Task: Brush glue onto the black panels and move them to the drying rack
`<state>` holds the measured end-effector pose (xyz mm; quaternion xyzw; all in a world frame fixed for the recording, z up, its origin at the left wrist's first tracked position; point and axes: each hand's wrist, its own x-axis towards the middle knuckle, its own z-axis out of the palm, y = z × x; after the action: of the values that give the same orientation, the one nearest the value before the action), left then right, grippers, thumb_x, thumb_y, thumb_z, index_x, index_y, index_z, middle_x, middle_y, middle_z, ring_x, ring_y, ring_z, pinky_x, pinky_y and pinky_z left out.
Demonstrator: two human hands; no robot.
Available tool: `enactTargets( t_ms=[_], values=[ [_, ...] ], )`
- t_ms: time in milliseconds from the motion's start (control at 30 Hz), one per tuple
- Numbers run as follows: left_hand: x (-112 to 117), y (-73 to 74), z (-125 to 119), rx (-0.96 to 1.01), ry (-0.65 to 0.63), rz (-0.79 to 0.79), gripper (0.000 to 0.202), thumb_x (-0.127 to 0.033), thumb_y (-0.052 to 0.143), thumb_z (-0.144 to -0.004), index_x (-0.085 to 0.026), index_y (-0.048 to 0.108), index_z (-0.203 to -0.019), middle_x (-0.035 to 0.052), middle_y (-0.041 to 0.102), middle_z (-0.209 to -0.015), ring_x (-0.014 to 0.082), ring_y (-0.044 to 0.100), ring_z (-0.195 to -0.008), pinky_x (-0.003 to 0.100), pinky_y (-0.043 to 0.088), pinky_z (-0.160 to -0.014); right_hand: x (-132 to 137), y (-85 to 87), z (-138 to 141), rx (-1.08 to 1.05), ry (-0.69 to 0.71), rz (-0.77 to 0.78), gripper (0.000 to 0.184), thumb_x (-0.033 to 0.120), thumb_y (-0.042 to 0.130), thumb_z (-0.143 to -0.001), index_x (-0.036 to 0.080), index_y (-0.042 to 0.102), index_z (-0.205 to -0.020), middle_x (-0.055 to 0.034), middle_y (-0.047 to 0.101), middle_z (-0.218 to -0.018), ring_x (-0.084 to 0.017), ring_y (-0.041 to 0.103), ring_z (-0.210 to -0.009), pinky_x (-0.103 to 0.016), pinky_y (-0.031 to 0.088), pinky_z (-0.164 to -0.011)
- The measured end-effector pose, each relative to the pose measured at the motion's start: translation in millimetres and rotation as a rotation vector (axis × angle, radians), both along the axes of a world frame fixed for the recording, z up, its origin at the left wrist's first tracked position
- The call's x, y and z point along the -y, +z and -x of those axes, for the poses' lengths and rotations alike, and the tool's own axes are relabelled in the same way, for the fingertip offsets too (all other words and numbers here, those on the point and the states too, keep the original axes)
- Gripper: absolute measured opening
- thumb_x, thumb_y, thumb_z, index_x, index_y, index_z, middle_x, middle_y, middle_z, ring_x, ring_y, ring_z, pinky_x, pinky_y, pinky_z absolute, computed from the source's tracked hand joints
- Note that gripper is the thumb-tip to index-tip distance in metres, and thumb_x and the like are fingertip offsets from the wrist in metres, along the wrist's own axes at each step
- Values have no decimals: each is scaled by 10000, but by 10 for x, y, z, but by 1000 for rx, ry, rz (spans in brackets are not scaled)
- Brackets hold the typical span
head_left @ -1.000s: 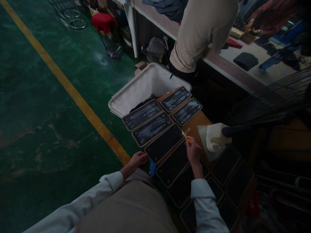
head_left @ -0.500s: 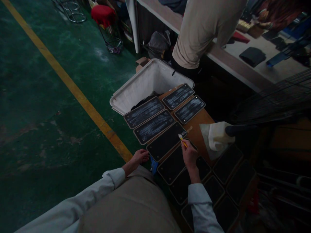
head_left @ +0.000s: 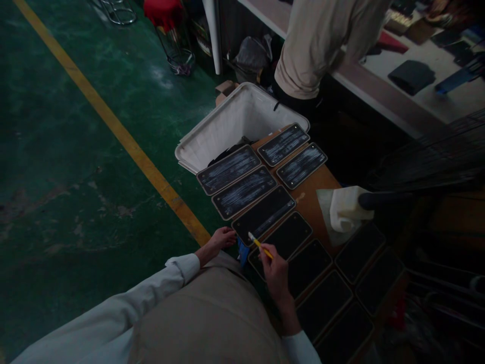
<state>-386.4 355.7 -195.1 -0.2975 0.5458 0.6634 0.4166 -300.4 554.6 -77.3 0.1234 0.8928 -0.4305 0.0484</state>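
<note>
My right hand (head_left: 276, 270) is closed around a small brush (head_left: 261, 245) with a yellow handle. Its white tip touches a black rounded panel (head_left: 261, 210) with a light border, near the panel's lower left end. A thin pale streak runs along that panel's near side. My left hand (head_left: 223, 239) has its fingers bent together at the same panel's left corner, seemingly gripping the edge. Two panels beyond it, including this streaked panel (head_left: 244, 192), and a smaller pair farther right carry whitish brush marks. Several plain black panels (head_left: 309, 265) lie nearer me.
The panels lie on a brown board (head_left: 314, 189). At its right stands a cut white plastic jug (head_left: 344, 207) with a dark handle sticking out. A white bin (head_left: 212, 129) adjoins the far end. Another person (head_left: 314, 50) stands at a workbench beyond. A red-covered stool (head_left: 164, 15) is at the back.
My right hand has drawn the brush from the panel's right end to its left end, leaving a pale streak. My left hand stays at the panel's corner; the view has shifted slightly.
</note>
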Motion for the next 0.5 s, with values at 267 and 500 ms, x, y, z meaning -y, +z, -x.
enactTargets(
  t_ms=[267,500],
  values=[
    [4,3,-10,-18,-8,-10,364,-396,799,-721,-139,589,-872,24,650,-721,105,620,-591,221,486,-571,-856,-207,903,-173,-208,-289,406,519,393,-977,201,629,-1068,-74,744,-892,-199,710,-733,-298,501,-696],
    [27,-19,3,-38,-5,-29,392,-420,810,-698,-142,594,-870,25,655,-741,107,626,-619,210,475,-566,-926,-341,1168,-224,-147,-514,467,516,324,-995,183,643,-1075,-120,746,-984,-234,702,-801,-319,477,-706]
  ],
)
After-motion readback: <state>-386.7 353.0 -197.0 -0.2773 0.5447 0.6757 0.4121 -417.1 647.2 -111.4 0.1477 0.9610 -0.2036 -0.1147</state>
